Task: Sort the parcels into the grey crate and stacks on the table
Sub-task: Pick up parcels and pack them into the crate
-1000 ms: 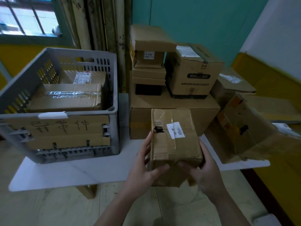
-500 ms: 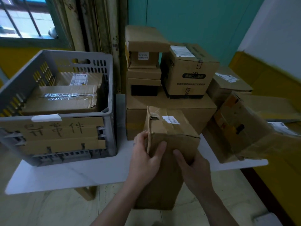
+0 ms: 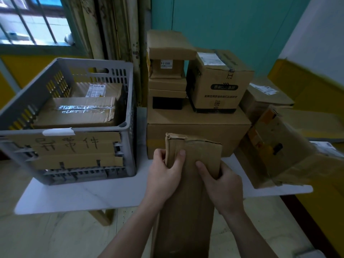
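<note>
I hold a long brown cardboard parcel [image 3: 188,202] upright in front of the table's near edge, its torn top edge facing up. My left hand [image 3: 163,175] grips its upper left side, thumb on the near face. My right hand [image 3: 221,185] grips its upper right side. The grey crate [image 3: 128,116] stands on the left of the white table [image 3: 89,194] and holds taped cardboard parcels [image 3: 76,112]. A stack of boxes [image 3: 197,125] rises behind the held parcel.
A large tilted, crushed box [image 3: 279,151] sits at the table's right end, with more boxes [image 3: 264,97] behind it. A cardboard sign with handwritten characters [image 3: 67,146] covers the crate's front. A window is at the upper left; tiled floor lies below.
The parcel has been turned from lying with its labelled face up to standing on end, its long plain face now toward me. Both hands shifted up to its top corners.
</note>
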Demonstrator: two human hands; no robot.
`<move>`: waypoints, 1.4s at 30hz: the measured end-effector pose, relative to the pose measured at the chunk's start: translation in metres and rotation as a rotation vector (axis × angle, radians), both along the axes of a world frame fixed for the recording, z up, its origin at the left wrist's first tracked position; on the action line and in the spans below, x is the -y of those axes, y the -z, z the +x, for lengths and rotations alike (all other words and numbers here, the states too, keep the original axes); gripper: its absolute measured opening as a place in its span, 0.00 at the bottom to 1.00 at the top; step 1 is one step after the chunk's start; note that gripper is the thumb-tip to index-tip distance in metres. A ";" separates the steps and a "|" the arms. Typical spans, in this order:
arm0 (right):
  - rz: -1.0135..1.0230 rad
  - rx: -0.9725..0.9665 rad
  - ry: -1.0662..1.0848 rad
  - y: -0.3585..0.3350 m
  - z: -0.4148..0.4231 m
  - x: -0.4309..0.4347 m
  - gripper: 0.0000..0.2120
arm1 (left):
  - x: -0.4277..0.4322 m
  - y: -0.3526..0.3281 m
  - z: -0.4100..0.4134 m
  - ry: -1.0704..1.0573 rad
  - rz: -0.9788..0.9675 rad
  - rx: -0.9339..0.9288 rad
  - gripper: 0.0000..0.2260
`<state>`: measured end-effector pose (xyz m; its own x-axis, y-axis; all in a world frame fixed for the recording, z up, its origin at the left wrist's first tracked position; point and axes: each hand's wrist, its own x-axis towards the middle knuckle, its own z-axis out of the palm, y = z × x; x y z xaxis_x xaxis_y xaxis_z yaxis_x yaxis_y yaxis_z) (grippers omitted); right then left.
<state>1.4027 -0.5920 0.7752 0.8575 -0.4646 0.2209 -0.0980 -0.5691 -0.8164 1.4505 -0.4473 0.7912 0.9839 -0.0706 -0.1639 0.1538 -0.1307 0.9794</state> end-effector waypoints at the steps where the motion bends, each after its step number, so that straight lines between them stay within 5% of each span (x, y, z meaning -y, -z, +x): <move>1: 0.004 -0.003 -0.001 -0.001 0.000 0.000 0.17 | 0.000 0.000 0.000 -0.001 0.000 -0.009 0.12; 7: -0.007 -0.007 -0.015 -0.003 0.000 0.001 0.21 | 0.002 0.000 -0.001 0.010 -0.004 -0.002 0.11; 13: 0.019 0.044 -0.016 -0.002 -0.004 0.002 0.15 | 0.000 -0.002 -0.005 0.061 -0.051 -0.003 0.13; 17: 0.104 0.069 -0.056 0.003 -0.009 0.008 0.27 | -0.005 0.000 0.001 0.005 -0.064 -0.010 0.15; 26: 0.190 0.041 -0.041 0.002 -0.009 0.015 0.04 | -0.008 0.002 -0.009 0.092 -0.077 -0.086 0.25; 33: 0.316 -0.116 0.115 -0.005 0.005 0.036 0.10 | -0.017 0.017 -0.015 0.262 -0.170 -0.103 0.28; 38: 0.497 -0.262 0.180 -0.005 0.020 0.046 0.13 | -0.030 0.018 -0.014 0.529 -0.078 -0.151 0.35; 42: 0.749 -0.259 0.065 -0.015 0.015 0.038 0.13 | -0.029 0.015 -0.014 0.490 0.001 -0.149 0.33</move>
<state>1.4178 -0.6303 0.7901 0.8048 -0.4614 -0.3733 -0.3517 0.1359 -0.9262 1.4369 -0.4188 0.7766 0.8012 -0.5175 -0.3005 0.2124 -0.2236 0.9512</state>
